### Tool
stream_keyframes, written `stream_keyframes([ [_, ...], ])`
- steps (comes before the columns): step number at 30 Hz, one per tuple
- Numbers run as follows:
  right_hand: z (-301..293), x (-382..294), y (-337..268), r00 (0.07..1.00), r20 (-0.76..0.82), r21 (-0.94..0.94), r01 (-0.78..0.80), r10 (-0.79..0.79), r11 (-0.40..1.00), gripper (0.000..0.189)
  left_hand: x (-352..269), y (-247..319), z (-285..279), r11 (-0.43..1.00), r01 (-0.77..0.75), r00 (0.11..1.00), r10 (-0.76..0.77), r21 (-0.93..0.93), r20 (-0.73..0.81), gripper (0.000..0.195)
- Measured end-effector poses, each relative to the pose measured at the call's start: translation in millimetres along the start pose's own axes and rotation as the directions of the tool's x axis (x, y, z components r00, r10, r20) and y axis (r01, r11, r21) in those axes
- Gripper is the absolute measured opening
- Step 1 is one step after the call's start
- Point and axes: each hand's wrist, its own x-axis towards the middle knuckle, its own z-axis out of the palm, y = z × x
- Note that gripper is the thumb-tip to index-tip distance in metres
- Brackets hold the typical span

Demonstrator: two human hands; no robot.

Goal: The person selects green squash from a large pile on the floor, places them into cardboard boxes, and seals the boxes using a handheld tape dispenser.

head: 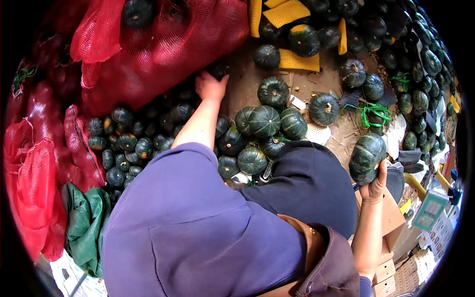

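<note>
My right hand (374,183) grips a dark green kabocha squash (367,157) with pale stripes, lifted at the right beside my knee. My left hand (210,86) reaches forward to the lower edge of a large red mesh sack (174,55). Just beyond its thumb is a dark squash (218,69), mostly in shadow; the fingers are partly hidden, so a grip on it cannot be made out. Below that forearm lies a heap of small squashes (128,143). Several larger striped squashes (264,121) are grouped on the floor before my knee.
Yellow foam netting sleeves (286,14) lie among squashes at the top. A dense pile of squashes (421,100) lines the right. Green twine (373,115) lies on the floor. Cardboard boxes (386,219) and a digital scale (430,210) stand lower right. A green tarp (87,226) is at left.
</note>
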Motion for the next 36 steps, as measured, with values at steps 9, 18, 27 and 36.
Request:
stream_keyframes([
  [9,1,-6,12,0.964,0.054,-0.112,-0.252,0.259,0.961,0.06,-22,36,29,0.823,-0.132,0.898,0.334,-0.552,0.284,0.078],
  [18,75,11,-6,0.968,0.235,0.032,0.081,-0.086,0.996,0.074,-146,189,-59,-0.038,0.602,0.363,0.903,-0.798,0.231,0.059],
  [27,46,-8,4,0.963,0.141,0.281,0.183,-0.229,0.942,0.034,-137,198,-42,0.636,-0.641,0.609,0.762,-0.431,0.219,0.047],
  [36,33,-15,-5,0.957,0.209,0.341,0.123,-0.202,0.932,0.03,-83,158,36,0.817,-0.385,0.789,0.533,-0.43,0.305,0.085],
])
